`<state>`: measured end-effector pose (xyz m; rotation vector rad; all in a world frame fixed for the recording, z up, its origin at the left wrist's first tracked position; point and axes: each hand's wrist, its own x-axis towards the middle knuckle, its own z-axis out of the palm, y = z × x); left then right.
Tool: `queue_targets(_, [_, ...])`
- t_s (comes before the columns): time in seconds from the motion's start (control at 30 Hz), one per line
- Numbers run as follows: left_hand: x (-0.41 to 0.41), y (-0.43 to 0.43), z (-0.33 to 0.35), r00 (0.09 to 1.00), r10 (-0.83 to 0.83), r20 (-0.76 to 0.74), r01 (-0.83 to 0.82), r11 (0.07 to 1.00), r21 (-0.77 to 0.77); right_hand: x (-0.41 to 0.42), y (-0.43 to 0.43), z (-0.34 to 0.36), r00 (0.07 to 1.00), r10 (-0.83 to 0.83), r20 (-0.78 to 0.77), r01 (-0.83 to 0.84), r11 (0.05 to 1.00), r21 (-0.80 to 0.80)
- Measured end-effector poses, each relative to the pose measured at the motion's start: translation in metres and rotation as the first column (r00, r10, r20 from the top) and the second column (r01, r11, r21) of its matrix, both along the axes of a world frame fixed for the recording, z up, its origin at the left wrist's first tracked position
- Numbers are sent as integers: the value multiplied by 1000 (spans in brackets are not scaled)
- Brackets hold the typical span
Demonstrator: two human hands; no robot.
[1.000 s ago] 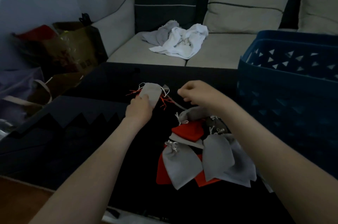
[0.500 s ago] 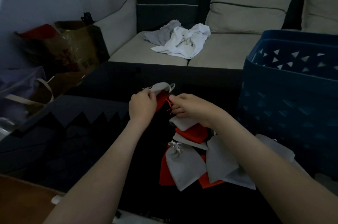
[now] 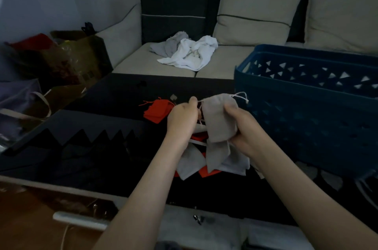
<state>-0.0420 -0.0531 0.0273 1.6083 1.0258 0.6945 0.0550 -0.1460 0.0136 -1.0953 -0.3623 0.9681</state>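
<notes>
My right hand [image 3: 243, 127] grips a grey drawstring pouch [image 3: 218, 117], holding it up above the dark table [image 3: 98, 147]. My left hand [image 3: 183, 116] pinches the pouch's white drawstring at its left top corner. A red pouch [image 3: 157, 109] lies on the table just left of my left hand. Below my hands sits a pile of grey and red pouches [image 3: 214, 159], partly hidden by my wrists.
A blue plastic basket [image 3: 306, 106] stands on the table to the right, close to my right hand. Behind the table is a sofa [image 3: 141, 61] with crumpled white and grey cloths [image 3: 188, 51]. Bags [image 3: 61, 59] sit on the floor at the left.
The red pouch now lies alone on the table at the left. My right hand has picked up a grey pouch and my left hand has moved right to its drawstring.
</notes>
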Motion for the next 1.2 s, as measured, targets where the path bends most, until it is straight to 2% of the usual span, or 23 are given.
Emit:
queue_targets(0.03, [2,-5,-1,999,-27,-45,22,995,-97,-1,-10,-3,1000,6,-1,-6,1000,12])
queue_targets(0.1, [5,-22,-3,990,-135,-28,119,941,-317,-3,-31,-9,1000,-6,7,6,1000,-8])
queue_targets(0.17, [6,-43,-3,981,-177,79,193,857,-479,-6,-47,-14,998,-20,63,24,998,-52])
queue_targets(0.23, [7,-64,-4,973,-94,213,200,805,-558,-10,-61,-19,985,-18,171,31,997,-71])
queue_targets(0.3, [10,-72,-9,951,-15,308,189,818,-543,-15,-68,-23,971,-20,238,33,998,-51])
queue_targets(0.4, [10,-77,-15,933,10,360,166,875,-455,-22,-72,-28,970,-40,241,39,999,8])
queue_targets(0.53, [2,-82,-13,930,-18,368,163,916,-368,-21,-74,-30,977,-156,145,148,987,65])
queue_targets(0.73, [-6,-76,-16,939,26,342,116,913,-390,-10,-82,-29,964,-183,190,174,983,64])
queue_targets(0.93, [-10,-68,-20,935,77,347,88,895,-438,-7,-78,-29,889,-232,394,242,970,25])
queue_targets(1.0, [-10,-66,-20,937,89,337,81,885,-459,-5,-80,-27,840,-193,507,223,975,2])
queue_targets(1.1, [-9,-62,-23,944,103,315,90,834,-544,1,-84,-22,717,-77,693,194,977,-92])
queue_targets(1.2, [-7,-59,-25,944,99,314,108,807,-580,7,-87,-19,659,-41,751,219,966,-140])
